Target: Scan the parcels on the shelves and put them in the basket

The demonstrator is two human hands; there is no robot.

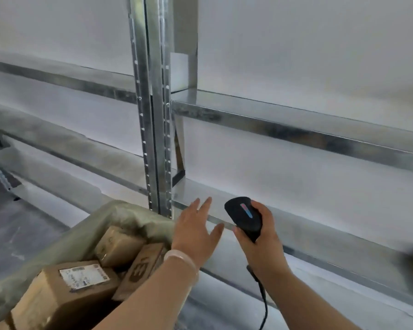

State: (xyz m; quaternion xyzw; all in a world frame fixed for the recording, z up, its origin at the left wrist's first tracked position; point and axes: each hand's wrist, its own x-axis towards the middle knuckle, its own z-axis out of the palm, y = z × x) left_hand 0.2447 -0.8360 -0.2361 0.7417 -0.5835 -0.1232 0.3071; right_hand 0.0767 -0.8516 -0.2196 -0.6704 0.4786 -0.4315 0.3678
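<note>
My right hand [260, 236] grips a black barcode scanner [244, 216] whose cable hangs down beside my forearm. Just left of it, my left hand [196, 231] reaches forward with straight, spread fingers and holds nothing, hovering at the front edge of a metal shelf [296, 229]. At the lower left stands the basket [65, 248], lined with a greenish bag. Several brown cardboard parcels lie in it, among them a large one with a white label [57, 291] and a smaller box [117, 246]. I see no parcel on the shelves in view.
Galvanised shelving fills the view, with an upright post [156, 139] in the middle and shelf boards [296, 120] running left and right at several heights. A white wall stands behind. Grey floor [14, 229] shows at the left.
</note>
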